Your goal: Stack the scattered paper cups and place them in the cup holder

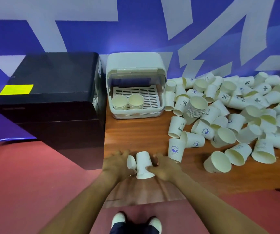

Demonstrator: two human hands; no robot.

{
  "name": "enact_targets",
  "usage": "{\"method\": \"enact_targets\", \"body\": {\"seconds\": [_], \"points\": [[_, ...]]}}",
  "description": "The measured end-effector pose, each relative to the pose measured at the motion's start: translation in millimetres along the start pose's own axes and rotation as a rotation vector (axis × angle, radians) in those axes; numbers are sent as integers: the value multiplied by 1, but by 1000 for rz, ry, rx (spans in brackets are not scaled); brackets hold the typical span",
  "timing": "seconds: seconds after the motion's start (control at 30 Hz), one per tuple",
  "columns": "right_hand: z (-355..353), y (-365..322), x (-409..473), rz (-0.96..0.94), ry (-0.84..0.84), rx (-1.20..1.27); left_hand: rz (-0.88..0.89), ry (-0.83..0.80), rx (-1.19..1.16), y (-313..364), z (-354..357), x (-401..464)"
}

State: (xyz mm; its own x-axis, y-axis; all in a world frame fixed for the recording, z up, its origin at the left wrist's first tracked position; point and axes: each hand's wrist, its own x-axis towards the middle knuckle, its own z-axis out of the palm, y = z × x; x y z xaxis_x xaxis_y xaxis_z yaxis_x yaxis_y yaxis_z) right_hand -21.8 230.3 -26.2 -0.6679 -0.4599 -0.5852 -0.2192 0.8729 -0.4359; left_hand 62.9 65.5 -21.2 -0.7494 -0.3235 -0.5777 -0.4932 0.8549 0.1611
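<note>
Wooden table (135,132) | cup holder (135,92): two cups (127,101) | both hands (117,164) grip inverted cup (143,164)

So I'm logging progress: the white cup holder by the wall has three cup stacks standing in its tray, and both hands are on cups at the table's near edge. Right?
Not quite. The head view shows two cup stacks, not three, standing in the tray of the white cup holder by the wall. The rest holds: the left hand and right hand are on cups at the table's near edge.
</note>
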Motion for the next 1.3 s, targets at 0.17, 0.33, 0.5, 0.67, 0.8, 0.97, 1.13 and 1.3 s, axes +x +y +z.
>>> {"method": "enact_targets", "body": {"seconds": [0.17, 0.33, 0.5, 0.67, 0.8, 0.97, 1.13, 1.3], "points": [[23, -10, 9, 83, -13, 36, 20, 25, -112, -9, 1, 6], [34, -19, 17, 125, -10, 36, 47, 95, -216, -23, 1, 11], [33, -24, 19, 144, -6, 57, 61, 128, -417, -41, -7, 11], [6, -33, 17, 101, 58, 108, 77, 198, -600, -54, -24, 8], [-28, -46, 13, 51, 170, 100, 85, 161, -602, -67, -36, 10], [-51, -57, 10, 38, 268, 94, 122, 168, -514, -70, -56, 14], [-71, -65, 15, 23, 345, 29, 152, 228, -582, -62, -72, 21], [-100, -67, 33, -59, 349, 118, 214, 276, -786, -46, -76, 35]]}}
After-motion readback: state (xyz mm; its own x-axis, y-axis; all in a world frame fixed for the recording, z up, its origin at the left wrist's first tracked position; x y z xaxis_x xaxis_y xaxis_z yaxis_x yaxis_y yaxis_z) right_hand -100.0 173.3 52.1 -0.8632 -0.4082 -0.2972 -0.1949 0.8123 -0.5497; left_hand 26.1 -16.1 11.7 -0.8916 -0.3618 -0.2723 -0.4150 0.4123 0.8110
